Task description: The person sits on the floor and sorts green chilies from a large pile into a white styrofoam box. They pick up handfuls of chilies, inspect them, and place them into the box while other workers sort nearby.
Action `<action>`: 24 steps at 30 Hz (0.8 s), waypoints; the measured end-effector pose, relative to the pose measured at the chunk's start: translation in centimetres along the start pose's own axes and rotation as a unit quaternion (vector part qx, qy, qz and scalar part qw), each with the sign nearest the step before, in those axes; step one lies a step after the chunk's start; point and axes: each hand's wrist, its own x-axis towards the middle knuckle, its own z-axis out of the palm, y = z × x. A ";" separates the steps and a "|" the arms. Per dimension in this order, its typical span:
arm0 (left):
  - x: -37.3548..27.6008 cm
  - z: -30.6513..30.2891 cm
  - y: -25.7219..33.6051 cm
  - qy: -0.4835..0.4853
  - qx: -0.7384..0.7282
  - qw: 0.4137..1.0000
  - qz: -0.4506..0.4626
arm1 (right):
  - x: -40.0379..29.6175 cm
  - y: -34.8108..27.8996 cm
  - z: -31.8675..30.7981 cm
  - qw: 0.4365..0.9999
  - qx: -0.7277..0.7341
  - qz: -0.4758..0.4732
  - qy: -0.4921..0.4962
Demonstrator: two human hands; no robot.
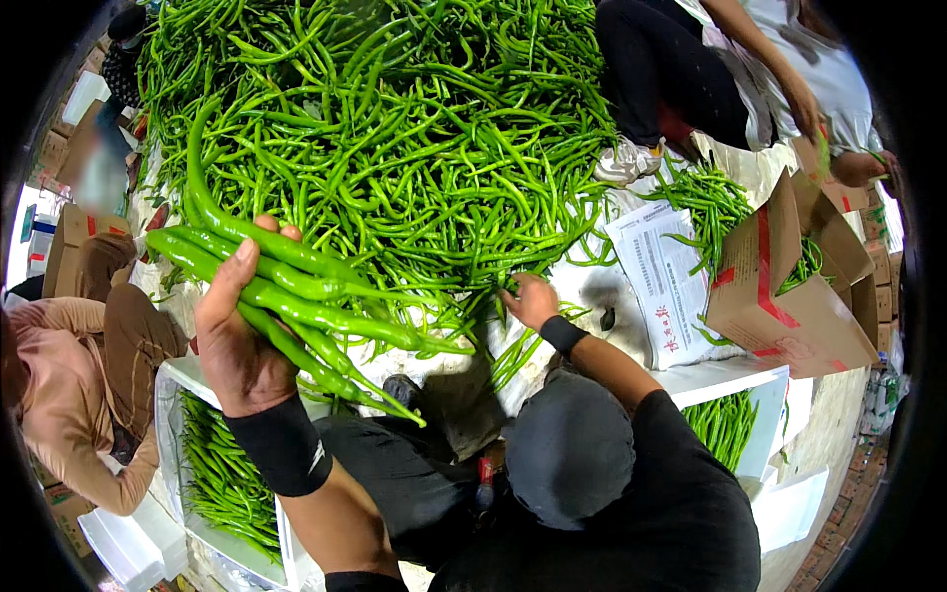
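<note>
My left hand [244,333], with a black wristband, is raised over the left box and closed around several long green chili peppers [311,296], the thumb lying across them. Farther right, my right hand [533,300], with a black band at the wrist, reaches to the near edge of a large heap of green chili peppers [414,148]. Its fingertips touch peppers there, but whether they grip one is hidden. A few loose peppers [514,362] lie on the pale sheet just below that hand.
White foam boxes of peppers stand at the left [170,414] and right [769,414]. A printed newspaper [658,288] lies beside an open cardboard box [755,288]. Co-workers sit at the left [66,370] and upper right [666,74]. A foam lid [133,540] is at lower left.
</note>
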 end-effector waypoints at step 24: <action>3.0 0.0 -2.9 0.002 0.030 0.997 -0.075 | 2.7 2.2 -23.0 0.876 0.479 0.058 0.009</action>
